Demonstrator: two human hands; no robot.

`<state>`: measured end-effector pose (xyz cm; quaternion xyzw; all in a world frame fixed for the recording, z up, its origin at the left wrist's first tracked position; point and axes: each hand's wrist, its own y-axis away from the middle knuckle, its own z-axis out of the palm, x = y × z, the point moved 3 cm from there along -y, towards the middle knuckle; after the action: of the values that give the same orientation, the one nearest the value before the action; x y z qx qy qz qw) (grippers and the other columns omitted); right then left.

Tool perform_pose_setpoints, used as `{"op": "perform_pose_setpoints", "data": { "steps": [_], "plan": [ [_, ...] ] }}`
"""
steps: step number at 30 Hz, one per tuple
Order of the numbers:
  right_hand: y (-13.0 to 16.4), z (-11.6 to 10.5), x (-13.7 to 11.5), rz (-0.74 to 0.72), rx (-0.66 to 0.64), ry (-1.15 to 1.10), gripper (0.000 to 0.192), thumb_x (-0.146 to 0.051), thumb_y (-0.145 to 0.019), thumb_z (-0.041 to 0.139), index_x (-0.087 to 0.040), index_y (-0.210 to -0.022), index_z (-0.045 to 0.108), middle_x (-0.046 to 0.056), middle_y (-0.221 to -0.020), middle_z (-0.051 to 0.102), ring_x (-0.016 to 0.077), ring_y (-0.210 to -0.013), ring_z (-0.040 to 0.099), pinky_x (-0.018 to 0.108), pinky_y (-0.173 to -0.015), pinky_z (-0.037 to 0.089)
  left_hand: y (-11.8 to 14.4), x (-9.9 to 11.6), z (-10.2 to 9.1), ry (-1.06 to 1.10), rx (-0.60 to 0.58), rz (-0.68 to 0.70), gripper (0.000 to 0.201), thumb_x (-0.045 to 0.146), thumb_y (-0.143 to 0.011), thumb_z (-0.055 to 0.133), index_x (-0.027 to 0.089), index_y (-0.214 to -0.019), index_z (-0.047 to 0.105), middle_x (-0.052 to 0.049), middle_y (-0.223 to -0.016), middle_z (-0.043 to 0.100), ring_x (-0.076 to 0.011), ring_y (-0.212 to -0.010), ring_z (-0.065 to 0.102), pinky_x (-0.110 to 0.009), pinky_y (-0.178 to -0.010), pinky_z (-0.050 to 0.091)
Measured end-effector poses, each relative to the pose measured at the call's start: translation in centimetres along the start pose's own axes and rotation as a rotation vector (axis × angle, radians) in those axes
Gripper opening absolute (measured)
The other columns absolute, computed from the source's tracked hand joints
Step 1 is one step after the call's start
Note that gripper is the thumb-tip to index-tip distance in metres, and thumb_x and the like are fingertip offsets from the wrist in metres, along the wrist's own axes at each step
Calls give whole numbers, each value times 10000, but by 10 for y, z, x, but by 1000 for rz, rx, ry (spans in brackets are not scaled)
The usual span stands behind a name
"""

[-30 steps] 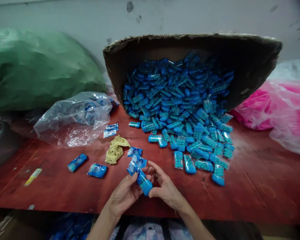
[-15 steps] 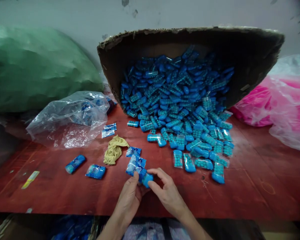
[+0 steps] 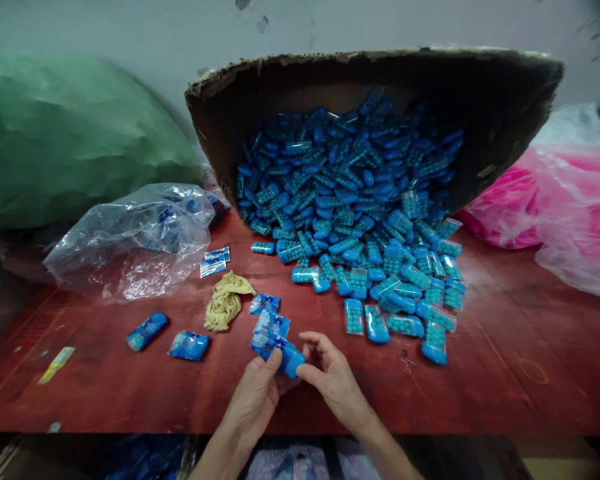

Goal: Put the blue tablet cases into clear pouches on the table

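My left hand [image 3: 257,393] grips a printed blue wrapper [image 3: 269,343], its thumb lying on top. A small container with a blue end [image 3: 292,362] sits mostly inside that wrapper, its blue end at the right. My right hand [image 3: 333,377] is beside this end; its thumb tip touches it or nearly does, while the index finger stands apart above. Another flat blue wrapper [image 3: 273,323] lies just beyond the held one, with a further blue packet [image 3: 265,304] behind it. Left of my hands lie two filled blue packs [image 3: 189,345] [image 3: 147,331].
A tipped cardboard box [image 3: 207,127] spills blue-capped containers of small balls [image 3: 353,247] onto the red table [image 3: 505,373]. A yellow cloth [image 3: 225,300], small sachets [image 3: 215,262] and a clear plastic bag [image 3: 130,240] lie left. A green sack [image 3: 75,140] and pink bags [image 3: 545,200] flank the box.
The container has gone further into the wrapper, leftward. My right index finger has lifted off it, while my left hand keeps its grip. The view has shifted slightly.
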<state>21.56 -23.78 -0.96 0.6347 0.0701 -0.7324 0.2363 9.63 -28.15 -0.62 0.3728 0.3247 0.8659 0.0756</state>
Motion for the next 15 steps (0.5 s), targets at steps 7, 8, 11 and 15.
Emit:
{"op": "perform_pose_setpoints", "data": {
  "steps": [7,8,11,15],
  "plan": [
    [2,1,-14,-38,-189,-1,649,-101,-609,639,-322,-1196,470,-12,-1091,470,166,-984,482,271,-831,420,2,-1,1,35,-252,-131,232,251,-787,514,143,-956,630,-106,-815,697,-206,-782,644,-294,-666,474],
    [2,2,-15,-29,-235,-26,668,-108,-612,643,-326,-1213,452,-10,-1117,464,167,-985,485,269,-820,428,2,0,2,29,-273,-137,236,249,-788,510,142,-959,632,-108,-805,698,-206,-767,647,-281,-643,472],
    [4,3,-17,-13,-331,-51,698,-113,-618,647,-329,-1242,421,-5,-1145,459,163,-968,496,254,-781,444,2,2,3,15,-333,-171,211,242,-762,546,128,-904,654,-107,-767,699,-208,-741,651,-271,-632,471],
    [3,-1,-17,-54,-315,25,664,-77,-635,613,-333,-1225,449,-16,-1139,487,163,-1005,486,278,-866,399,3,-4,6,28,-352,-177,183,226,-712,611,116,-847,669,-97,-780,698,-200,-774,647,-272,-714,467]
  ]
}}
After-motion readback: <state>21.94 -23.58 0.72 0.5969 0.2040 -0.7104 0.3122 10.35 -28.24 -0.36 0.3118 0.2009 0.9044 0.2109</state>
